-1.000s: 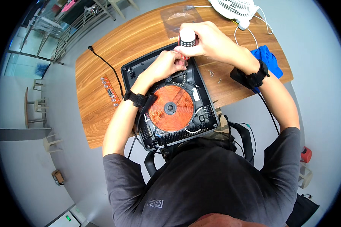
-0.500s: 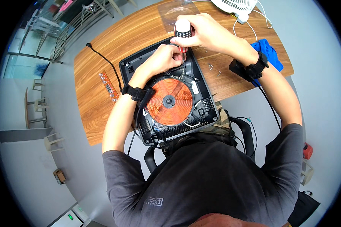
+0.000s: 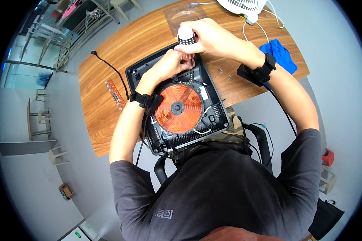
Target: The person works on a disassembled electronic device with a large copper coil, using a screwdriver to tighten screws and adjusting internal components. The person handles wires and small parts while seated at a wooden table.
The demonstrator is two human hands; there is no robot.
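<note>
An opened induction cooker base point(image 3: 215, 100) with a black housing lies partly on the table and overhangs its near edge. A round copper coil point(image 3: 169, 116) sits in its middle. My right hand point(image 3: 207, 38) grips a screwdriver point(image 3: 186, 35) with a white, black and red handle, held upright over the far part of the housing, shaft pointing down. My left hand point(image 3: 167, 65) rests on the far left of the housing, its fingertips pinched close beside the shaft. Whatever lies between those fingertips is hidden, as is the screwdriver's tip.
An orange circuit board strip point(image 3: 115, 95) and a black power cord point(image 3: 108, 64) lie left of the cooker. Several loose screws point(image 3: 220, 71) are to its right, near a blue cloth point(image 3: 280, 58). A white fan point(image 3: 239, 5) and a clear plastic sheet point(image 3: 173, 21) sit at the far side.
My right hand and the screwdriver appear slightly further left and lower in the picture, as does the whole table through a small head shift. The left hand keeps its pinch by the shaft.
</note>
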